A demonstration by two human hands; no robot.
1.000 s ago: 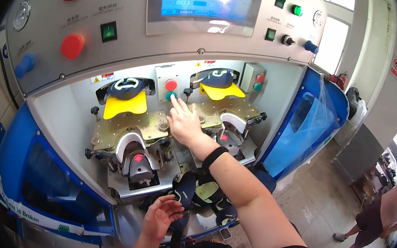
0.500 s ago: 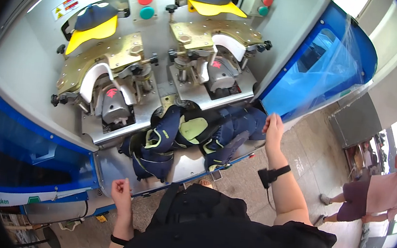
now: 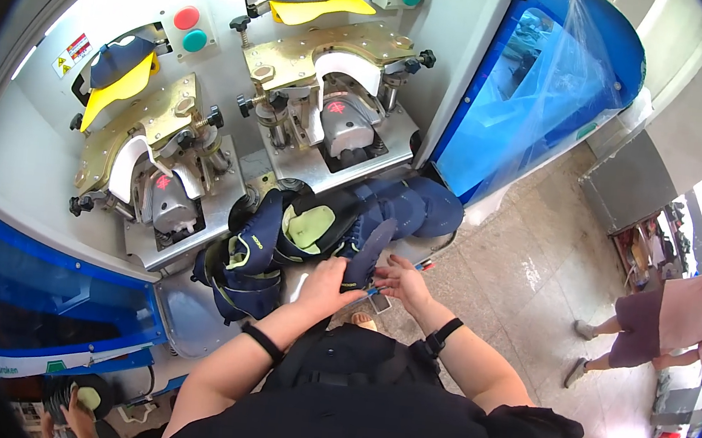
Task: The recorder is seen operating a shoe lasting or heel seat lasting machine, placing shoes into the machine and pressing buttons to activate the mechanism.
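Observation:
My left hand [image 3: 324,291] is closed at the near edge of a navy cap [image 3: 367,255] that stands at the front of a pile, its fingers partly hidden. My right hand [image 3: 406,285] is close to the same cap on its right side, with fingers bent and apart. The other navy caps, some with lime-green linings [image 3: 307,225], lie bunched on the metal ledge in front of the machine. A dark cap with a lime-green inside [image 3: 90,397] is in another person's hands [image 3: 80,415] at the lower left.
Two presses with brass-coloured plates [image 3: 327,52] and grey forms [image 3: 345,129] stand behind the pile. Navy caps with yellow brims [image 3: 326,9] sit in openings above them. Red and green buttons [image 3: 186,18] are on the wall. Blue side panels [image 3: 545,85] flank the machine. A person [image 3: 687,314] walks at the right.
Both my hands have come together at the front cap; the left moved right and up, the right moved left and down. The view has shifted, and another person's hands with a cap now show lower left.

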